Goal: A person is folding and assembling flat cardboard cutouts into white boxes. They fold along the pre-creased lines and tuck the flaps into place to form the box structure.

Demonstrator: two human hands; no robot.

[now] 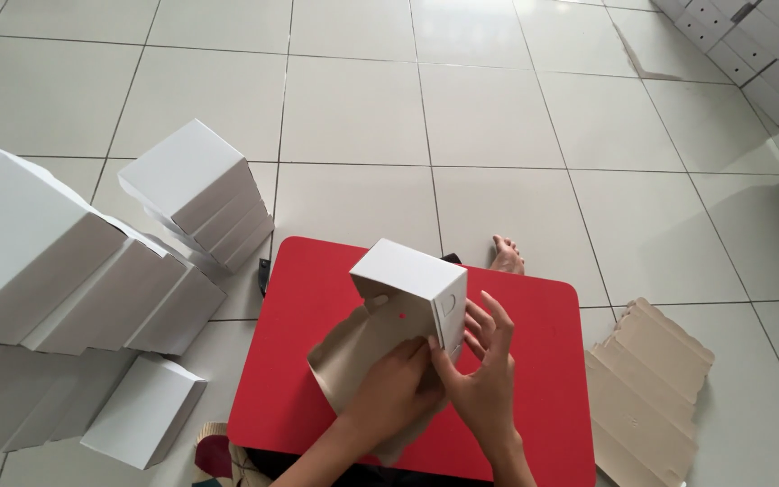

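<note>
The white cardboard box (412,293) is held above the red table (299,361), half folded, with its white top and one side already standing up and a brown inner flap (346,361) still open and hanging toward the near-left part of the table. Both hands are on it. The left hand (389,392) comes from below and grips the lower part of the box, where the brown flap meets the white wall; its fingers are closed around the cardboard. The right hand (484,374) is on the right side of the box, the thumb pressing the white side wall and the other fingers spread a little open behind the edge.

A bare foot (505,255) shows just behind the far edge of the table. To the right of the table, on the tiled floor (498,117), flat brown cardboard sheets (646,379) lie in a small pile. To the left of the table stand finished white boxes: a short stack (198,194) near its far-left corner, a long leaning row (56,261) further left, and one single box (144,410) lying near its near-left corner. Far behind the table on the right, more white boxes (750,45) are lined up in the corner of the view
</note>
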